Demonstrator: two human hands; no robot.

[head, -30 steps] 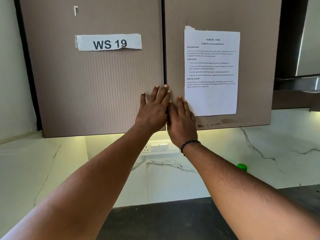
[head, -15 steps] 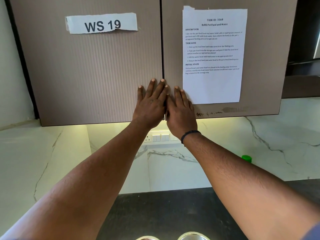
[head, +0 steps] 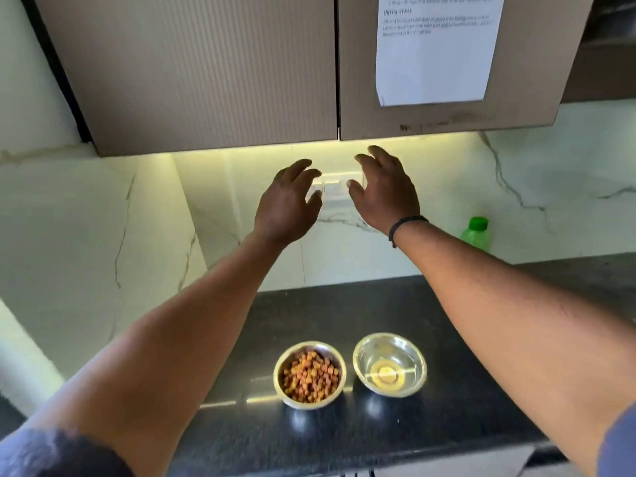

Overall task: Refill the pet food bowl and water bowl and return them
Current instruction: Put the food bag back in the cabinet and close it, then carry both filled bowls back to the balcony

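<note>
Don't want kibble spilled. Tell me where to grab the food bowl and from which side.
Grip the food bowl by its rolled steel rim, coming from its left with the left hand: the water bowl crowds its right side. It stands upright and nearly full, so probably keep it level.

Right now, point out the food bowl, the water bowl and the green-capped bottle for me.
food bowl [head: 309, 375]: head view, on the kibble heap inside it.
water bowl [head: 390, 363]: head view, on its shiny inner wall.
green-capped bottle [head: 476, 234]: head view, on its body below the cap.
</note>
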